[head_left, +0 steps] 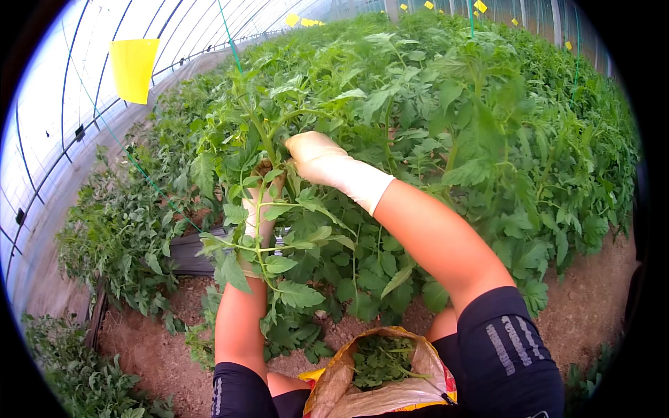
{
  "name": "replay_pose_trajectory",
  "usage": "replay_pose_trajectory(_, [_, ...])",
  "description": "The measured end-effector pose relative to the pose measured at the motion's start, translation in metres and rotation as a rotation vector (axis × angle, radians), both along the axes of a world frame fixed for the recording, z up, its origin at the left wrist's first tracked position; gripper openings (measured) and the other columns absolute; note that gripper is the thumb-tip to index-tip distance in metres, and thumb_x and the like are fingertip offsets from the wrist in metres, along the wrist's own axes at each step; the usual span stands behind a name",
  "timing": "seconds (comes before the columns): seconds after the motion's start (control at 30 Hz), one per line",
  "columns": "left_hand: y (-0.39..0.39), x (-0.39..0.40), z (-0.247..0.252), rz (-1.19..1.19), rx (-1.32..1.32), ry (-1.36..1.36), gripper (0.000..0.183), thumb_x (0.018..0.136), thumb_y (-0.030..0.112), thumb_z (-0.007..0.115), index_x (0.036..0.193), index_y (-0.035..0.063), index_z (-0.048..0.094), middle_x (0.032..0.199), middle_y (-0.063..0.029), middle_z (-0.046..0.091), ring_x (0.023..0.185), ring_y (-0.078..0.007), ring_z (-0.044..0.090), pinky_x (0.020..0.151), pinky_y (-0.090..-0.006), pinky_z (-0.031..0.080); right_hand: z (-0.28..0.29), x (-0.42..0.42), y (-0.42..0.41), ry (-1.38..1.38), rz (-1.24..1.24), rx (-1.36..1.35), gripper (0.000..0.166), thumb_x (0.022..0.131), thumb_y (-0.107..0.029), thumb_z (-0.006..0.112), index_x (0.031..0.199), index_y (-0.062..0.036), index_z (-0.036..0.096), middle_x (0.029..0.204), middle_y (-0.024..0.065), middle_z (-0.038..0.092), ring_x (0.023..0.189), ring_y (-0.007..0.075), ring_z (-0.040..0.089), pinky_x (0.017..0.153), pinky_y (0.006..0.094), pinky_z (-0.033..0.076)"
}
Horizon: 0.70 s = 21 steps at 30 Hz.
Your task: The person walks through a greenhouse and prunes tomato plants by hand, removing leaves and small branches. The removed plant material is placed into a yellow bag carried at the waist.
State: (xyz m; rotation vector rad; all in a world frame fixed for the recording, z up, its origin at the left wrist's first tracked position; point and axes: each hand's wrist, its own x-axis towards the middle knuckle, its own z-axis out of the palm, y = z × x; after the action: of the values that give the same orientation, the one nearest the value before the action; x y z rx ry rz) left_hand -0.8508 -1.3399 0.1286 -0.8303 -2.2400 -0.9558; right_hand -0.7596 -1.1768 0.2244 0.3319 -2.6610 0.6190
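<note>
A tomato plant's thick main stem (pixel 265 137) rises before me, tied to a green twine (pixel 230 36). My right hand (pixel 315 154), in a pale thin glove, is just right of this stem, fingers curled toward it; their tips and anything between them are hidden. Low on the stem's left is my left hand (pixel 265 185), also gloved and stained brown at the fingers. Leaves partly cover it, so its grip does not show. A leafy tomato branch (pixel 258 245) hangs across my left wrist. Below my arms an open woven sack (pixel 334 386) holds picked green leaves and shoots (pixel 384 360).
Dense tomato plants (pixel 522 172) fill the right and far side. More foliage (pixel 125 251) grows at left, beside dark plastic film (pixel 193 253) and bare soil (pixel 157 355). A yellow sticky trap (pixel 135 70) hangs near the greenhouse's plastic wall (pixel 42 136). Another green twine (pixel 130 157) slants down on the left.
</note>
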Motion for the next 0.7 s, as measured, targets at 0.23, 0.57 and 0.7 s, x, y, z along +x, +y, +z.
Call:
replay_pose_trajectory(0.23, [0.023,0.027,0.016,-0.235,0.444,-0.230,0.031,0.088,0.015,0.069,0.112,0.0039,0.054,0.100,-0.0074,0.064,0.087,-0.0155,0.061,0.074,-0.0301,0.051,-0.011,0.003,0.011,-0.079,-0.083,0.153,0.024,0.084,-0.004,0.054,0.105,-0.0059,0.065,0.106,0.0186,0.066,0.100,0.0364,0.064,0.084,0.0434,0.052])
replay_pose_trajectory(0.57, [-0.014,-0.005,0.011,-0.069,0.187,0.002,0.028,0.084,0.010,0.071,0.108,-0.0013,0.061,0.094,-0.0095,0.068,0.083,-0.0196,0.065,0.071,-0.0306,0.053,-0.001,0.020,-0.004,0.096,-0.107,-0.325,0.036,0.088,-0.013,0.053,0.123,-0.0032,0.057,0.106,0.0219,0.066,0.099,0.0369,0.063,0.088,0.0421,0.049])
replay_pose_trajectory(0.7, [0.006,0.001,-0.002,-0.330,0.541,-0.248,0.026,0.086,0.008,0.068,0.109,-0.0003,0.061,0.095,-0.0094,0.068,0.079,-0.0207,0.065,0.065,-0.0309,0.054,-0.002,0.025,0.026,0.354,0.044,-0.138,0.031,0.087,-0.011,0.053,0.117,-0.0022,0.061,0.100,0.0218,0.067,0.092,0.0280,0.067,0.085,0.0366,0.051])
